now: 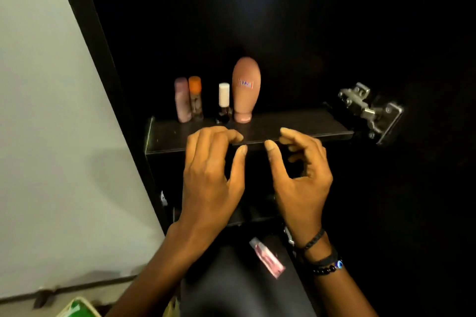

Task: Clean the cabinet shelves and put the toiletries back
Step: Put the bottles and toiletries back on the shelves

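A dark cabinet shelf (304,126) carries toiletries along its back: a pink tube (182,99), an orange-capped bottle (195,96), a small white-capped bottle (224,99) and a tan bottle standing on its cap (246,89). My left hand (212,172) hovers at the shelf's front edge with its fingers apart, holding nothing. Beside it my right hand (300,175) is also empty, fingers curled loosely, with bracelets on its wrist. A pink clear-capped tube (268,257) lies on a dark surface below my hands.
A metal door hinge (368,110) juts out at the shelf's right end. The black cabinet side panel (108,72) runs along a pale wall (51,136) on the left. A green and white object (79,309) sits at the lower left.
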Motion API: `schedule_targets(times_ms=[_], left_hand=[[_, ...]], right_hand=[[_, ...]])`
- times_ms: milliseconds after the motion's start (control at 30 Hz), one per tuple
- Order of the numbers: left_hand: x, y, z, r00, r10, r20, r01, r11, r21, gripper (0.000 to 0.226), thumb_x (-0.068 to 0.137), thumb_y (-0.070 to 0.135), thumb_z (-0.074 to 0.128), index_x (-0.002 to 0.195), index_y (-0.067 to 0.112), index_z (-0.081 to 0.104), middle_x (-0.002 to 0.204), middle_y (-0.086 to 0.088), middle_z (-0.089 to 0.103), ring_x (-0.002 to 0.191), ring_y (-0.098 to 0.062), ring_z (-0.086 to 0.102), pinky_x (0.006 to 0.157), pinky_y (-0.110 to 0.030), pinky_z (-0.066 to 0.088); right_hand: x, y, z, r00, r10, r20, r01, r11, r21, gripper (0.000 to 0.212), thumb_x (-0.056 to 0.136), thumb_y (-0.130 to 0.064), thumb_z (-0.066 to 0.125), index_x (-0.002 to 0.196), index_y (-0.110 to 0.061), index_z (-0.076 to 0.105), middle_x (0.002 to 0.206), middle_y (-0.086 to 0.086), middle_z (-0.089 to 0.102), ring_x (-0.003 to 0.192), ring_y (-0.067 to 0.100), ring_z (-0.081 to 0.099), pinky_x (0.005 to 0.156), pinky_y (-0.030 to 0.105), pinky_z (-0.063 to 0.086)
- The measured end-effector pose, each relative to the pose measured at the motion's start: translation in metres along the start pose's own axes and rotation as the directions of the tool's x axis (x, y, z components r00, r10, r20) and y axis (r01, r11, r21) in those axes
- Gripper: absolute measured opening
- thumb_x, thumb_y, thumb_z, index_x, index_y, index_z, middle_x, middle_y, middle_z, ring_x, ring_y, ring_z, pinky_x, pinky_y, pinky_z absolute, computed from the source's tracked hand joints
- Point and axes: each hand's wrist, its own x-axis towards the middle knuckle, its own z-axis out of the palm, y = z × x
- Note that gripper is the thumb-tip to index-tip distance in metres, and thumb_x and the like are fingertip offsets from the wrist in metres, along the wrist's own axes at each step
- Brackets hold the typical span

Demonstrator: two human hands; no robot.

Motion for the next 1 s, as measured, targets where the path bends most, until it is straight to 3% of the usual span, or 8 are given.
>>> schedule_targets(times_ms=[167, 267, 400, 500, 600, 667, 767, 1000], left_hand=[[-0.060, 0.000, 0.016, 0.979, 0.020, 0.201, -0.021, 1.000, 0.000, 0.017, 0.086, 0.014, 0.064, 0.103, 0.011, 0.064, 0.106, -0.003, 0.061, 0.105, -0.022, 0.054, 0.094, -0.033, 0.040], [-0.096, -0.013, 0.038, 0.886, -0.084, 0.456, 0.102, 0.995, -0.016, 0.027, 0.085, 0.020, 0.063, 0.111, 0.018, 0.057, 0.114, 0.001, 0.057, 0.109, -0.018, 0.050, 0.093, -0.038, 0.043], [-0.135, -0.036, 0.061, 0.717, -0.166, 0.677, 0.214, 0.977, 0.013, 0.037, 0.085, 0.032, 0.054, 0.120, 0.020, 0.052, 0.119, 0.003, 0.054, 0.110, -0.017, 0.049, 0.092, -0.039, 0.044], [-0.151, -0.046, 0.066, 0.660, -0.187, 0.728, 0.266, 0.964, 0.006, 0.042, 0.086, 0.038, 0.051, 0.122, 0.016, 0.052, 0.119, -0.001, 0.056, 0.107, -0.020, 0.053, 0.090, -0.038, 0.045], [-0.157, -0.046, 0.065, 0.618, -0.263, 0.741, 0.322, 0.944, 0.067, 0.043, 0.085, 0.035, 0.056, 0.124, 0.017, 0.052, 0.121, -0.003, 0.056, 0.112, -0.020, 0.051, 0.092, -0.025, 0.040], [-0.158, -0.045, 0.060, 0.594, -0.309, 0.743, 0.342, 0.933, 0.114, 0.045, 0.083, 0.033, 0.057, 0.125, 0.018, 0.053, 0.123, -0.002, 0.055, 0.115, -0.018, 0.049, 0.091, -0.018, 0.034], [-0.163, -0.049, 0.053, 0.551, -0.366, 0.750, 0.374, 0.912, 0.170, 0.048, 0.082, 0.039, 0.051, 0.126, 0.019, 0.053, 0.124, -0.001, 0.055, 0.114, -0.018, 0.050, 0.091, -0.026, 0.042], [-0.181, -0.067, 0.042, 0.554, -0.407, 0.726, 0.349, 0.906, 0.241, 0.044, 0.083, 0.041, 0.053, 0.122, 0.022, 0.056, 0.115, 0.001, 0.059, 0.106, -0.019, 0.056, 0.085, -0.026, 0.044]], right_hand=[[-0.077, 0.062, -0.019, 0.958, 0.264, 0.111, -0.260, 0.965, -0.043, 0.022, 0.083, -0.018, 0.071, 0.104, -0.022, 0.065, 0.096, -0.004, 0.062, 0.086, 0.014, 0.063, 0.075, 0.026, 0.053], [-0.126, 0.124, -0.030, 0.865, 0.455, 0.211, -0.403, 0.881, -0.247, 0.021, 0.084, -0.022, 0.070, 0.104, -0.024, 0.064, 0.100, -0.008, 0.061, 0.089, 0.013, 0.063, 0.078, 0.034, 0.055], [-0.174, 0.199, -0.047, 0.601, 0.725, 0.336, -0.435, 0.650, -0.623, 0.040, 0.082, -0.021, 0.070, 0.118, -0.008, 0.061, 0.120, 0.010, 0.062, 0.111, 0.025, 0.059, 0.097, 0.034, 0.047], [-0.194, 0.232, -0.056, 0.387, 0.840, 0.379, -0.365, 0.518, -0.774, 0.045, 0.085, -0.020, 0.064, 0.126, -0.005, 0.056, 0.127, 0.016, 0.058, 0.118, 0.033, 0.055, 0.096, 0.034, 0.043], [-0.206, 0.253, -0.058, 0.282, 0.870, 0.404, -0.244, 0.472, -0.847, 0.037, 0.085, -0.024, 0.061, 0.119, -0.009, 0.057, 0.119, 0.018, 0.061, 0.110, 0.038, 0.059, 0.088, 0.038, 0.048], [-0.209, 0.260, -0.055, 0.253, 0.876, 0.411, -0.147, 0.455, -0.878, 0.035, 0.087, -0.026, 0.060, 0.118, -0.008, 0.057, 0.116, 0.018, 0.063, 0.107, 0.038, 0.060, 0.084, 0.038, 0.050], [-0.212, 0.271, -0.049, 0.243, 0.862, 0.445, -0.030, 0.465, -0.885, 0.036, 0.090, -0.024, 0.058, 0.120, -0.006, 0.054, 0.119, 0.017, 0.061, 0.109, 0.036, 0.060, 0.087, 0.037, 0.049], [-0.213, 0.280, -0.034, 0.250, 0.892, 0.378, -0.062, 0.404, -0.913, 0.039, 0.086, -0.018, 0.062, 0.119, -0.002, 0.048, 0.123, 0.020, 0.054, 0.111, 0.036, 0.058, 0.091, 0.037, 0.047]])
